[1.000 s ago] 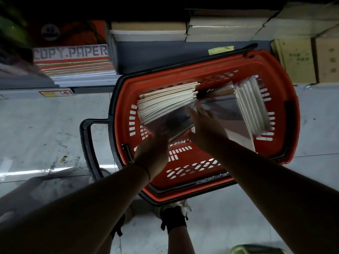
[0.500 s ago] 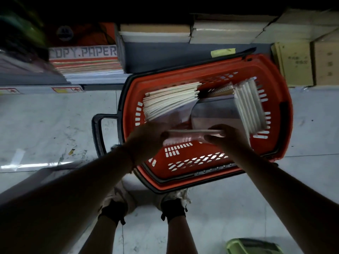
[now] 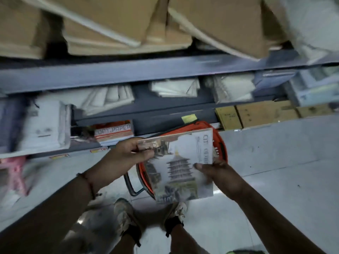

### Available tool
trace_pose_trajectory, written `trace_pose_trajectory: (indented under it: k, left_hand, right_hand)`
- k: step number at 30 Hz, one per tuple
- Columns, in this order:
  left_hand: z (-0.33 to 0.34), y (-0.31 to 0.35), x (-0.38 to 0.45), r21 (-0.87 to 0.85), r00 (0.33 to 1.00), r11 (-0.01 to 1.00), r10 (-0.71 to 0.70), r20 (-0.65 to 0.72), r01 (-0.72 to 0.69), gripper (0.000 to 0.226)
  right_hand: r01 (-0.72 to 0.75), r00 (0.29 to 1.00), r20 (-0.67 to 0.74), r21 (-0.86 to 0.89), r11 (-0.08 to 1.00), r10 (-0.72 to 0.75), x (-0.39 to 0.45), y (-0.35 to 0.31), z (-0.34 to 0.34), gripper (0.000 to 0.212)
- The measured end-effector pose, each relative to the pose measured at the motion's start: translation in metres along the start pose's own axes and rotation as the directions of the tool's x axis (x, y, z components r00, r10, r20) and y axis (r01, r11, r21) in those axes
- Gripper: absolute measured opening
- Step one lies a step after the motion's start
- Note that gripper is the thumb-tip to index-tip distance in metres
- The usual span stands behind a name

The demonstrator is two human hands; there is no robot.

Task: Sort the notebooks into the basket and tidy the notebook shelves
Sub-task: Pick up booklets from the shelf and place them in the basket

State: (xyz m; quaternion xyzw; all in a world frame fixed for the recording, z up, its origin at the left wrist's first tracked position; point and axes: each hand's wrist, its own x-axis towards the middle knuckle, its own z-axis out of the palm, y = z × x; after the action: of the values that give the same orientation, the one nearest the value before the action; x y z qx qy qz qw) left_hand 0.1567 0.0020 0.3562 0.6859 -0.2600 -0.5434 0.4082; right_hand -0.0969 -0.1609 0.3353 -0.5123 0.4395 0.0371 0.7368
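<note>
I hold a stack of notebooks (image 3: 181,165) with a pagoda picture on the cover, raised above the red basket (image 3: 221,145). My left hand (image 3: 126,158) grips the stack's upper left corner, thumb on top. At the lower right edge my right hand (image 3: 220,175) holds it with fingers curled under and thumb on the cover. The stack hides most of the basket; only its red rim and the black handle (image 3: 132,186) show.
Grey shelves (image 3: 128,70) run across the back with brown cardboard packs above, white paper stacks in the middle, and a copy paper ream (image 3: 114,133) low down. Brown boxes (image 3: 256,114) stand on the floor at right. My feet (image 3: 126,217) stand on the pale floor.
Both hands lifted a stack of notebooks out of the basket and raised it. The view has tilted up, showing the higher shelves.
</note>
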Motion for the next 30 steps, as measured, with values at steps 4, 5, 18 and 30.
trace_pose_trajectory:
  k: [4, 5, 18, 30]
  left_hand:
    - [-0.011, 0.061, -0.059, -0.083, 0.999, 0.996, -0.040, 0.021, 0.042, 0.058]
    - [-0.014, 0.071, -0.074, -0.087, 0.999, 0.995, -0.046, 0.022, 0.048, 0.061]
    - [-0.071, 0.210, -0.234, -0.214, 0.914, 0.906, 0.305, -0.267, -0.365, 0.073]
    - [-0.130, 0.294, -0.336, -0.298, 0.628, 0.613, 0.436, -0.644, -0.732, 0.117]
  right_hand:
    - [0.101, 0.994, -0.057, 0.093, 0.991, -0.096, -0.064, -0.068, 0.033, 0.037]
    - [0.141, 0.989, -0.058, 0.117, 0.983, -0.135, -0.078, -0.086, 0.042, 0.038]
    - [0.597, 0.799, 0.031, 0.076, 0.798, -0.601, -0.223, -0.304, 0.163, 0.039]
    - [0.806, 0.587, 0.170, -0.210, 0.553, -0.791, -0.283, -0.376, 0.257, 0.037]
